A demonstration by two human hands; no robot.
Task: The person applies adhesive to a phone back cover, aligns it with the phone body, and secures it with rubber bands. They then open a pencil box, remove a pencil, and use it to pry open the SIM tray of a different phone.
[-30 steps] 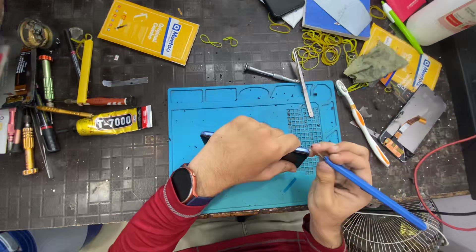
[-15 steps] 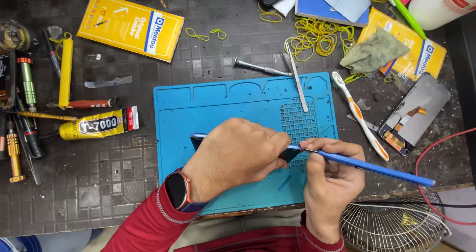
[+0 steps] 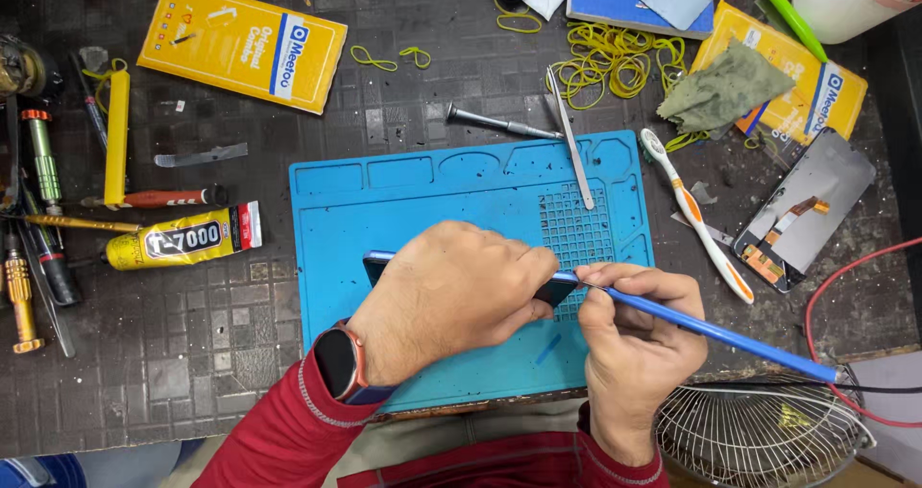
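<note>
Here — phone (image 3: 384,262) under left grip (image 3: 451,296)

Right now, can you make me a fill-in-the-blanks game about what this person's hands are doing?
1. The left hand presses a phone down on a mat coloured ____.
2. The right hand holds a thin blue tool against the phone's ____ end.
3. The watch sits on the ____ wrist.
4. The toothbrush lies ____ of the mat.

Missing words: blue; right; left; right
</note>
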